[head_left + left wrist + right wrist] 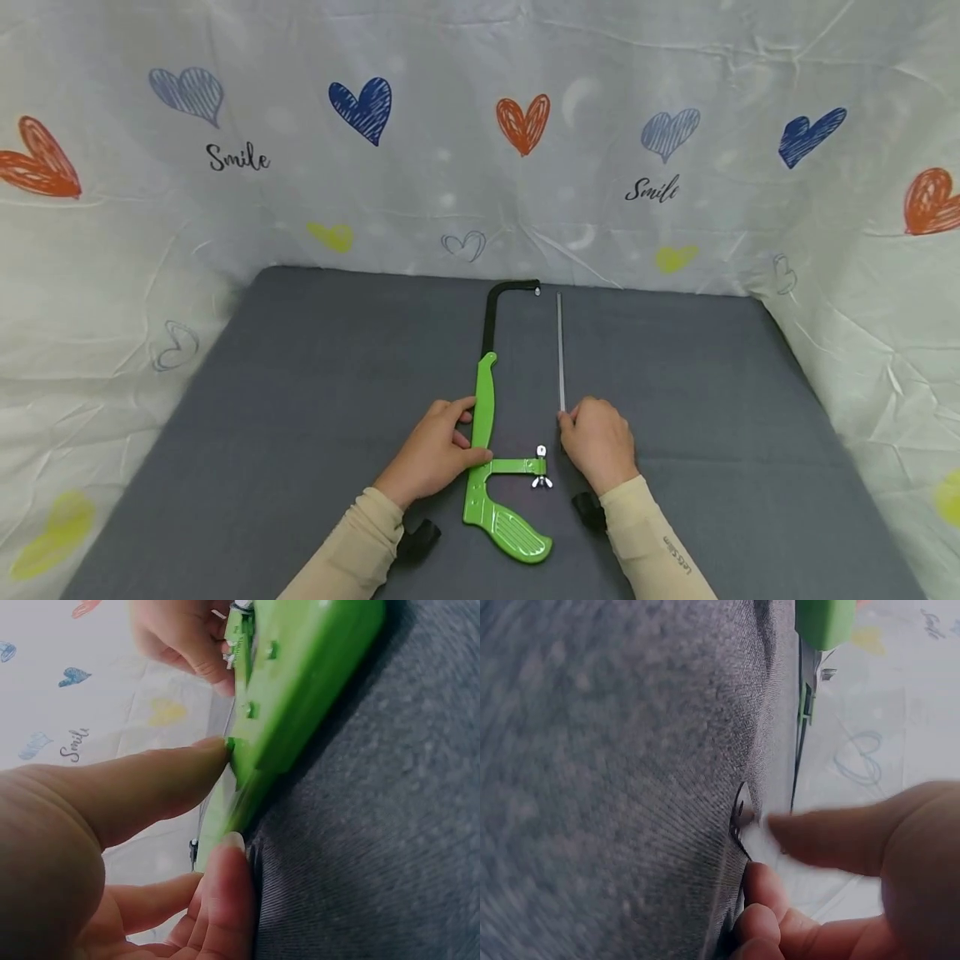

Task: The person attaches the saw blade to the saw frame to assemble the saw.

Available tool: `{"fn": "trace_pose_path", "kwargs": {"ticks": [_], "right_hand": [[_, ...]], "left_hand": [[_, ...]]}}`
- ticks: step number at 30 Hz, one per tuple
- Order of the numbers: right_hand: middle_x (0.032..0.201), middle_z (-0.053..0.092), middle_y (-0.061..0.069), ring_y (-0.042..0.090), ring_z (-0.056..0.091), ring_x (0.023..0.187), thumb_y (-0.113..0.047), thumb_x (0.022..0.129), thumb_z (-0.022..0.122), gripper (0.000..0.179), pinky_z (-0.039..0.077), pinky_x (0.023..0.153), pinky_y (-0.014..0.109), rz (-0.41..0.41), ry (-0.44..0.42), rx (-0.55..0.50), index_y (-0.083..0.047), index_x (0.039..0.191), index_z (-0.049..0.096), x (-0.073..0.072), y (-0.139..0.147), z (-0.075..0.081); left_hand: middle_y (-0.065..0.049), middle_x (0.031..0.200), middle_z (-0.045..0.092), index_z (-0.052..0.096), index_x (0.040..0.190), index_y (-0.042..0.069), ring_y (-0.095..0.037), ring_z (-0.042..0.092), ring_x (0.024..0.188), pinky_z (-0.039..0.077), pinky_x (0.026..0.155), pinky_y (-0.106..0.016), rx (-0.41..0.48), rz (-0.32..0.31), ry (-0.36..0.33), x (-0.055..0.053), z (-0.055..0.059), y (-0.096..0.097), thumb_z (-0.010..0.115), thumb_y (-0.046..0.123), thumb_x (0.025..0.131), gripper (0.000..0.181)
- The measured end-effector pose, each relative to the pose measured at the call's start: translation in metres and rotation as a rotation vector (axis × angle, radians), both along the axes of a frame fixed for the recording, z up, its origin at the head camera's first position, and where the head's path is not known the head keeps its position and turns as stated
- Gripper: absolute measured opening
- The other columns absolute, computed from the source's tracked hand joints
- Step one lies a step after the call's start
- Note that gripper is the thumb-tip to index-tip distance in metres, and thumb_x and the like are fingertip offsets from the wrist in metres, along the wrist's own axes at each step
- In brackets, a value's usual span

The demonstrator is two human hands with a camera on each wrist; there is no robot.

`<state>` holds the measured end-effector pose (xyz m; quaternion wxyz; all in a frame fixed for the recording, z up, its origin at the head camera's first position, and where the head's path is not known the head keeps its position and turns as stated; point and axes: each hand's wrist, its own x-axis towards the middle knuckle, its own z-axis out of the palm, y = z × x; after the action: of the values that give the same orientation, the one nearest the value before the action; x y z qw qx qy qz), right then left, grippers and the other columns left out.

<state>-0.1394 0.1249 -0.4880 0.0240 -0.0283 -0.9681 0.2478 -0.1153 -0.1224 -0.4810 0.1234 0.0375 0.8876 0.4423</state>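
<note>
The left hand (432, 454) pinches the green saw frame (484, 408) on the counter (315, 433); the right hand (600, 442) has fingers at the near end of the blade (560, 350) beside it, pinching or not, I can't tell. Best steady the frame and keep skin off the blade's edges.

A white curtain (427, 183) is hanging behind and beside the grey tabletop (322, 358), displaying coloured hearts (367, 112) and "Smile" lettering (238, 157).
</note>
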Motion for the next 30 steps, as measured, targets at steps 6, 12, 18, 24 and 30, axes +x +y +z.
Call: {"fn": "trace_pose_path", "kwargs": {"ticks": [6,12,18,24,30], "right_hand": [[0.069,0.067,0.005,0.022,0.06,0.06,-0.026,0.098,0.079,0.031,0.049,0.055,0.044,-0.025,-0.021,-0.008,-0.015,0.069,0.079,0.003,-0.001,-0.001],[0.063,0.065,0.001,0.023,0.06,0.058,-0.026,0.098,0.078,0.036,0.046,0.053,0.043,-0.064,-0.046,-0.015,-0.018,0.063,0.076,0.003,0.0,0.001],[0.061,0.062,0.005,0.03,0.063,0.058,-0.028,0.097,0.079,0.047,0.051,0.054,0.051,-0.088,-0.015,0.041,-0.019,0.052,0.065,0.003,0.001,0.005],[0.066,0.069,0.005,0.031,0.067,0.064,-0.025,0.095,0.08,0.036,0.053,0.059,0.053,-0.098,-0.038,0.011,-0.018,0.06,0.074,0.003,0.003,0.009],[0.064,0.068,0.001,0.024,0.062,0.059,-0.025,0.095,0.081,0.037,0.047,0.053,0.042,-0.092,-0.088,-0.042,-0.019,0.059,0.074,0.002,0.002,0.011]], "left_hand": [[-0.01,0.134,0.06,0.052,0.16,0.009,-0.011,0.064,0.093,0.056,0.082,-0.034,0.028,-0.001,-0.021,0.003,-0.004,-0.002,0.093,0.021,0.087,0.085],[-0.01,0.133,0.06,0.052,0.159,0.009,-0.012,0.063,0.094,0.056,0.082,-0.034,0.026,0.007,-0.018,0.003,-0.004,-0.002,0.093,0.021,0.087,0.084],[-0.01,0.133,0.06,0.052,0.16,0.009,-0.012,0.063,0.095,0.056,0.083,-0.035,0.015,0.004,-0.005,0.0,0.001,0.0,0.093,0.021,0.087,0.084],[-0.011,0.133,0.06,0.051,0.16,0.008,-0.012,0.063,0.094,0.056,0.083,-0.035,0.014,-0.006,0.001,0.0,0.004,0.001,0.092,0.021,0.087,0.084],[-0.011,0.133,0.059,0.051,0.16,0.008,-0.013,0.061,0.094,0.055,0.081,-0.035,0.007,-0.006,-0.006,0.002,0.002,-0.002,0.093,0.023,0.087,0.085]]}}
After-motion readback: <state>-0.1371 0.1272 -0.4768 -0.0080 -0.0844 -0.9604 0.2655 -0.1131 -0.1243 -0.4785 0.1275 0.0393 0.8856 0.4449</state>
